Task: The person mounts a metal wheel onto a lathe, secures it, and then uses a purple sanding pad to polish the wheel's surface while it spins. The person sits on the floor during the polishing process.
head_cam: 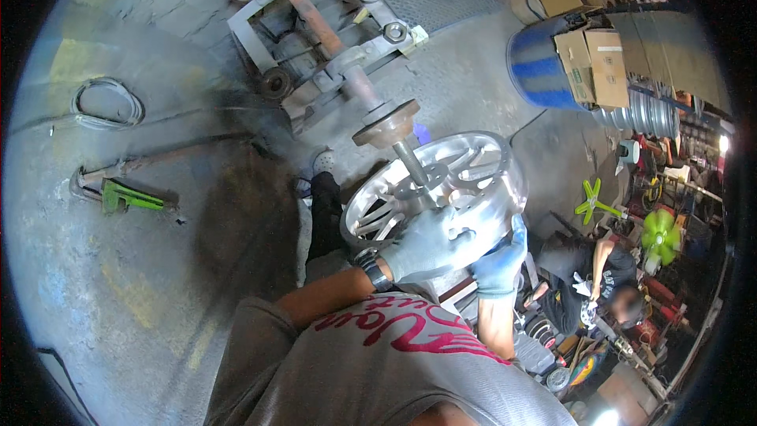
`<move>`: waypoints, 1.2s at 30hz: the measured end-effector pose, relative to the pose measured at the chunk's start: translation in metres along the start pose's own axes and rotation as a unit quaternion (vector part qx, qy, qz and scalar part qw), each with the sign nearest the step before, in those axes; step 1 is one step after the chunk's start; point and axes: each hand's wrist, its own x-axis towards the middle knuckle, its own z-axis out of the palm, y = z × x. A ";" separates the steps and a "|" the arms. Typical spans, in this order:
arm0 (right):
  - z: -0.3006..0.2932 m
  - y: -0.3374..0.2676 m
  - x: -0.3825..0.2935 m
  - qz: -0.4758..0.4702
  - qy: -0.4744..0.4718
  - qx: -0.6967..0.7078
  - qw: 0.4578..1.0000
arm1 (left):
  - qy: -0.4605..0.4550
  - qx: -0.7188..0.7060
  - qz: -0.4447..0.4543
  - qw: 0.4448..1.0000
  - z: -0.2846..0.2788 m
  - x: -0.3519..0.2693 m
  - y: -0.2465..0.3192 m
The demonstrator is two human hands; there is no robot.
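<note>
An alloy wheel rim (491,213) of bare, shiny metal is tilted before me, its spoked face towards a shaft. My left hand (429,242), in a pale work glove with a watch at the wrist, holds the near side of its barrel. Gloved too, my right hand (500,266) holds the right side, thumb up along the rim's edge. The shaft's threaded end (409,161) overlaps the wheel's centre; I cannot tell how far it enters the bore. Behind the thread sits a rusty round flange (387,124).
The shaft runs back across a metal machine frame (254,32) carrying a large nut (395,32) and rings. A green-jawed pipe wrench (127,195) and coiled hose (106,103) lie left. Right are a blue drum (541,65), cardboard box (591,68), green fan (659,236) and a seated person (612,269).
</note>
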 end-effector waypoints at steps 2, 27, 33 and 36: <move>0.009 0.001 -0.006 0.000 0.001 -0.006 1.000 | 0.009 0.022 0.043 0.999 -0.008 -0.002 0.006; 0.078 0.012 0.002 0.025 -0.073 -0.026 0.997 | 0.052 -0.032 -0.040 0.997 -0.059 0.011 0.010; 0.087 0.021 0.011 0.024 -0.062 -0.018 0.998 | 0.058 -0.034 -0.033 0.997 -0.075 0.018 0.003; 0.093 0.025 0.013 0.031 -0.069 -0.014 0.997 | 0.046 -0.019 -0.052 0.997 -0.084 0.022 0.003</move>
